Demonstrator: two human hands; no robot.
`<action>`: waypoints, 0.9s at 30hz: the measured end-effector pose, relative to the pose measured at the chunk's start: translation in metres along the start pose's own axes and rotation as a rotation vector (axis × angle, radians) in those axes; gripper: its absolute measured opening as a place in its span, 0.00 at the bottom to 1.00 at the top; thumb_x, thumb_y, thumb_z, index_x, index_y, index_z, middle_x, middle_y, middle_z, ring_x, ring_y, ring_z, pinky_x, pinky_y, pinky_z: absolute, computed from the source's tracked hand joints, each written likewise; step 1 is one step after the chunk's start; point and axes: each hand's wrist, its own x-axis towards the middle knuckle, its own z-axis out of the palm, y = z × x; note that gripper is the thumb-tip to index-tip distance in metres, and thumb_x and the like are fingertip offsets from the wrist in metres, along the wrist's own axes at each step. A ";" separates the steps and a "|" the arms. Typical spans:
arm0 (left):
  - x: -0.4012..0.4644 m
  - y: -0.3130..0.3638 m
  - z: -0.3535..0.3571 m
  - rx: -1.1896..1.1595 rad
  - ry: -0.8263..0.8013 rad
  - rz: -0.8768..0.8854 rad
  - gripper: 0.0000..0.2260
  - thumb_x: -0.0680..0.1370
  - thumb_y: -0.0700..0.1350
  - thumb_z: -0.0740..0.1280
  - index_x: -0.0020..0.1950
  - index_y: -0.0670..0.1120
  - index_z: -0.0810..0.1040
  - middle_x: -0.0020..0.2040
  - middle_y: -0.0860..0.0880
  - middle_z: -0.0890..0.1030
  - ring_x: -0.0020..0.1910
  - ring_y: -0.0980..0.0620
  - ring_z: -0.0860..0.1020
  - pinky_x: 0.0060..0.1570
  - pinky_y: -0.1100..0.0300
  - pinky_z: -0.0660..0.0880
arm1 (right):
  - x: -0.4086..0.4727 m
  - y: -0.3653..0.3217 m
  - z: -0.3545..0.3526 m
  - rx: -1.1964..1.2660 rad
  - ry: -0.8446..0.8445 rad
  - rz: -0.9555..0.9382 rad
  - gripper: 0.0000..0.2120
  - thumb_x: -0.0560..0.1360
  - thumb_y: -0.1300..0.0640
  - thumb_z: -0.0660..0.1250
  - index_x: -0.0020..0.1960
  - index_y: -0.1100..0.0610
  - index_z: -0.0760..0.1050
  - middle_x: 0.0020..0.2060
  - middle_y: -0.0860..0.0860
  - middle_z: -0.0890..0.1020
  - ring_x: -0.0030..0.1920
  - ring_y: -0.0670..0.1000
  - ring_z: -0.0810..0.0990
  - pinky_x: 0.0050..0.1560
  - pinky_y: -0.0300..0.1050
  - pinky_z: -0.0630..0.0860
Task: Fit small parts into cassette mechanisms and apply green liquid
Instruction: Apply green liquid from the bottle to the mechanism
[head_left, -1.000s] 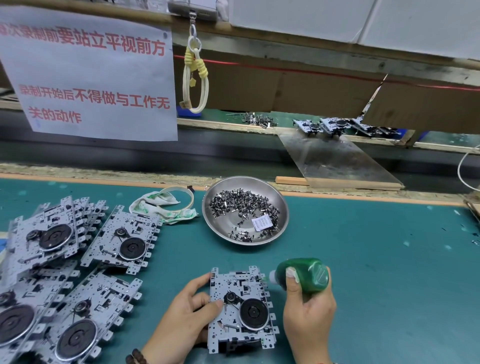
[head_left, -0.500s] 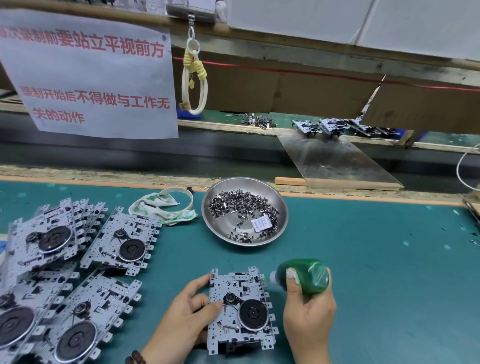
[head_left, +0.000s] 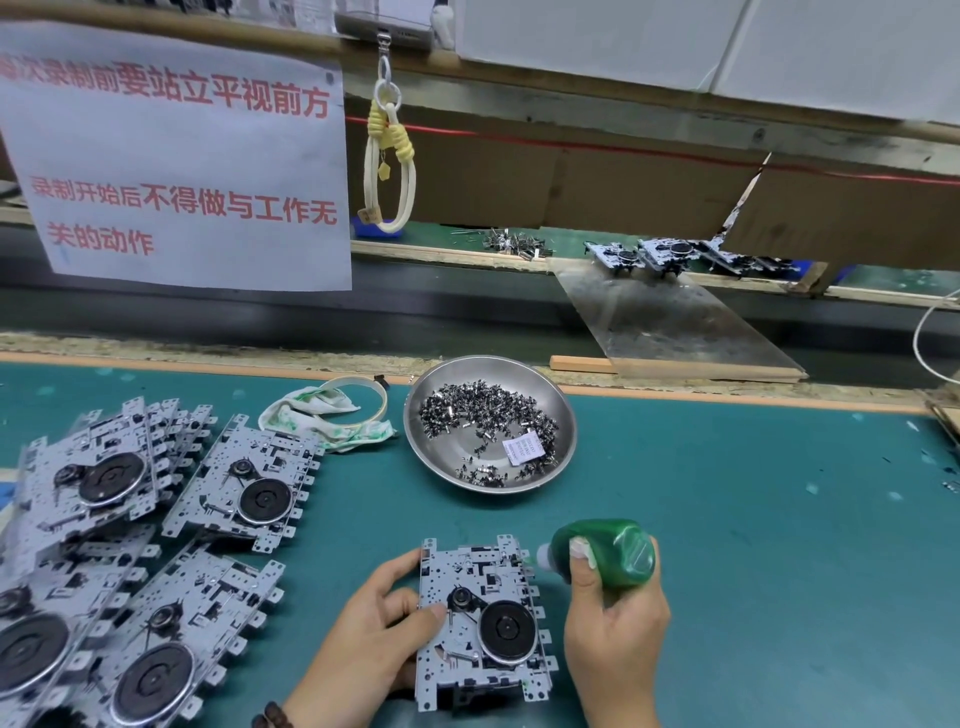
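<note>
**Green bottle at the mechanism's corner**

Your silver metal cassette mechanism with its black flywheel (head_left: 480, 618) lies on the teal mat (head_left: 753, 519), near its front edge. Your left hand (head_left: 374, 629) grips its left side, thumb on top. Your right hand (head_left: 613, 618) wraps the green squeeze bottle (head_left: 605, 551), nozzle touching the upper right corner. Beyond sits the round steel bowl of small dark parts (head_left: 491, 423).

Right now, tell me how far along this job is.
Done: cannot tell whether this mechanism already has its small part.
In hand: the left hand steadies one cassette mechanism while the right hand tips the green bottle, nozzle at its top right edge.
Left: stacked mechanisms wait on the left, and the metal bowl holds many small parts.
</note>
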 end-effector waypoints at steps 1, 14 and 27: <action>0.000 0.001 0.000 0.005 -0.003 0.003 0.19 0.73 0.32 0.66 0.59 0.50 0.72 0.29 0.48 0.74 0.29 0.51 0.76 0.28 0.61 0.72 | 0.000 0.001 0.000 0.011 -0.002 0.002 0.26 0.68 0.28 0.58 0.42 0.51 0.71 0.34 0.45 0.77 0.36 0.36 0.76 0.37 0.24 0.69; -0.002 0.003 0.002 -0.008 -0.023 0.008 0.19 0.74 0.31 0.65 0.59 0.50 0.72 0.26 0.49 0.74 0.24 0.54 0.76 0.23 0.67 0.71 | -0.001 0.001 -0.002 0.002 -0.014 0.010 0.33 0.68 0.27 0.58 0.43 0.59 0.72 0.33 0.47 0.77 0.35 0.44 0.75 0.37 0.27 0.70; -0.002 0.003 0.002 -0.015 -0.001 0.014 0.19 0.74 0.30 0.65 0.59 0.49 0.73 0.32 0.44 0.75 0.33 0.47 0.77 0.36 0.55 0.74 | 0.000 0.007 -0.004 -0.012 -0.021 0.017 0.16 0.68 0.36 0.63 0.43 0.48 0.70 0.33 0.58 0.81 0.35 0.52 0.78 0.39 0.34 0.73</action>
